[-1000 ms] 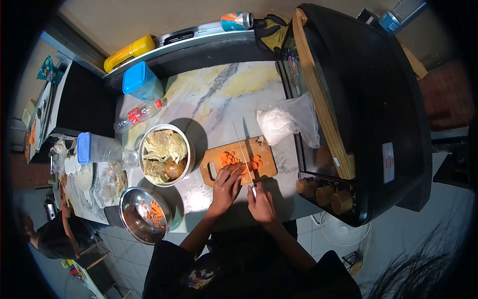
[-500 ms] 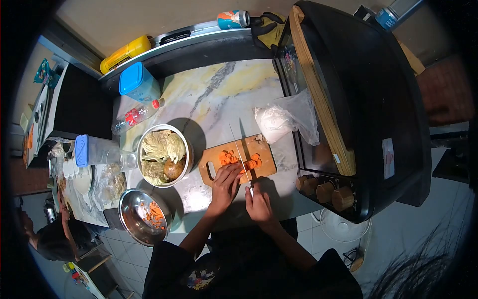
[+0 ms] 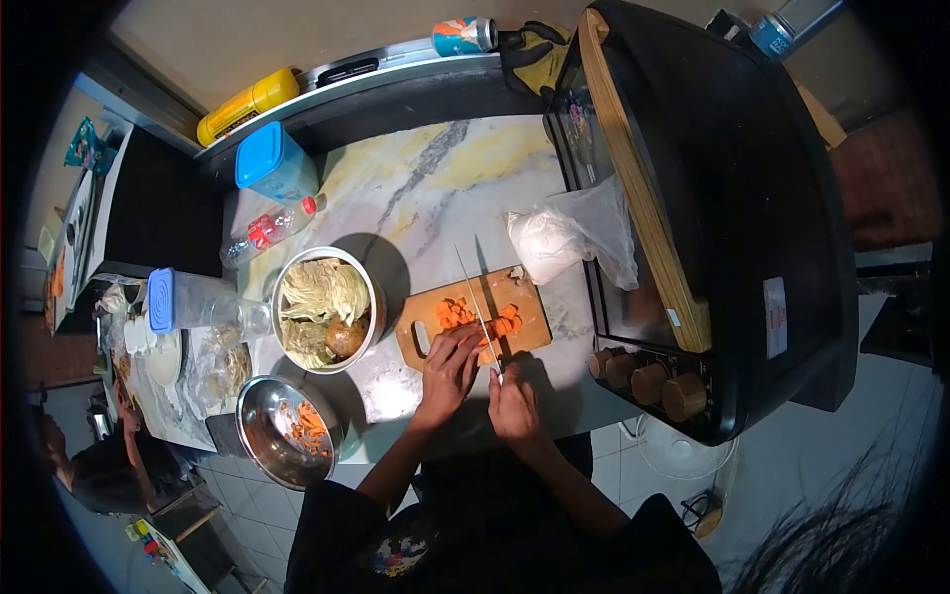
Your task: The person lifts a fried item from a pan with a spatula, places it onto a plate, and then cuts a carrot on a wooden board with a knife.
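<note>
My right hand (image 3: 514,406) is wrapped round the handle of a knife (image 3: 471,287), whose long thin blade points away from me across the wooden cutting board (image 3: 424,305). Beside the blade, the fingers of my left hand (image 3: 447,378) are bent and press down on a carrot (image 3: 487,343), partly hidden beneath them. Chopped carrot pieces (image 3: 454,314) lie left of the blade, and more orange pieces (image 3: 509,319) are to its right.
Left of the board stand a white pot (image 3: 377,315) of cabbage leaves and a steel bowl (image 3: 255,447) with carrot scraps. A plastic bag of white stuff (image 3: 546,245) lies by the black oven (image 3: 732,198). Another person (image 3: 114,475) is at far left.
</note>
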The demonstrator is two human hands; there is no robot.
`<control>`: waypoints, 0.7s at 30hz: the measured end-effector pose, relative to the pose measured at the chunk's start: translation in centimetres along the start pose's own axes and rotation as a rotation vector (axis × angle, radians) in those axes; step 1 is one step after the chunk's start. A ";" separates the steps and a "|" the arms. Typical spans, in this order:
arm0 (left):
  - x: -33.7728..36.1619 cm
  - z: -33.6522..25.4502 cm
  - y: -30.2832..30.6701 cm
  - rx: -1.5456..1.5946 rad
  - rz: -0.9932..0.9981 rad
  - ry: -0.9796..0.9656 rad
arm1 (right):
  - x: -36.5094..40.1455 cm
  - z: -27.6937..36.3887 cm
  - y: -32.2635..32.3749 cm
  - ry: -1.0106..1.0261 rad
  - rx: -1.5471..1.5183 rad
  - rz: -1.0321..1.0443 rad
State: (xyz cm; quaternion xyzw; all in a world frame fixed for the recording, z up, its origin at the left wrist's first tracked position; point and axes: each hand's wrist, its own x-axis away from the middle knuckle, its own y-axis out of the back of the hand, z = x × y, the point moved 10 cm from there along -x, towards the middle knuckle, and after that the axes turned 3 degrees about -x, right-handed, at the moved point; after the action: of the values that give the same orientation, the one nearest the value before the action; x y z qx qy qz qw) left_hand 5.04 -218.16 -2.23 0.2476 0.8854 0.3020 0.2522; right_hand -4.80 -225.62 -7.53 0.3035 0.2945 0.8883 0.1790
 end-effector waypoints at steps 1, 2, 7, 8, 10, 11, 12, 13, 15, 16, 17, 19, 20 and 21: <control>0.0 0.1 0.0 0.004 -0.004 0.003 | 0.0 0.3 0.3 0.037 0.017 -0.063; 0.1 0.1 0.0 0.004 -0.002 0.003 | 0.1 0.2 0.2 0.036 0.017 -0.063; 0.4 0.6 -0.2 0.017 -0.017 0.004 | 0.0 0.1 0.1 0.058 -0.005 -0.084; 0.4 0.7 -0.1 0.017 -0.015 0.006 | 0.0 0.1 -0.1 0.055 -0.006 -0.081; 0.3 0.7 -0.1 0.032 -0.022 -0.013 | -0.1 0.7 0.3 0.109 -0.008 -0.130; 0.3 0.8 -0.2 0.034 -0.021 -0.009 | -0.2 0.7 0.5 0.107 -0.005 -0.128; 0.3 0.8 -0.2 0.038 -0.021 -0.012 | -0.3 0.5 0.6 0.082 -0.013 -0.094; 0.3 0.9 -0.1 0.042 -0.020 -0.016 | -0.4 0.5 0.6 0.057 -0.022 -0.061; 0.5 1.0 -0.2 0.041 -0.020 -0.009 | -0.7 0.4 0.6 0.021 -0.044 -0.018; 0.4 1.1 -0.2 0.039 -0.026 -0.006 | -0.9 0.2 0.5 -0.009 -0.065 0.021; 0.1 1.1 -0.4 0.040 -0.028 -0.002 | -1.1 0.5 0.8 -0.009 -0.061 0.023; 0.2 1.1 -0.3 0.024 -0.022 0.002 | -0.9 0.7 1.0 -0.044 -0.086 0.030; 0.3 1.3 -0.4 0.021 -0.015 0.003 | -1.0 0.1 0.4 -0.049 -0.091 0.033; 0.4 1.3 -0.4 0.024 -0.019 -0.007 | -1.0 -0.5 0.1 -0.006 -0.061 -0.011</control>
State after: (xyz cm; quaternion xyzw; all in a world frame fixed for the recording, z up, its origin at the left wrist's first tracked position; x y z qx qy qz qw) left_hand 5.38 -217.65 -3.55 0.2434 0.8903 0.2879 0.2553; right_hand -4.36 -226.40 -8.19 0.2988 0.2682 0.8951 0.1937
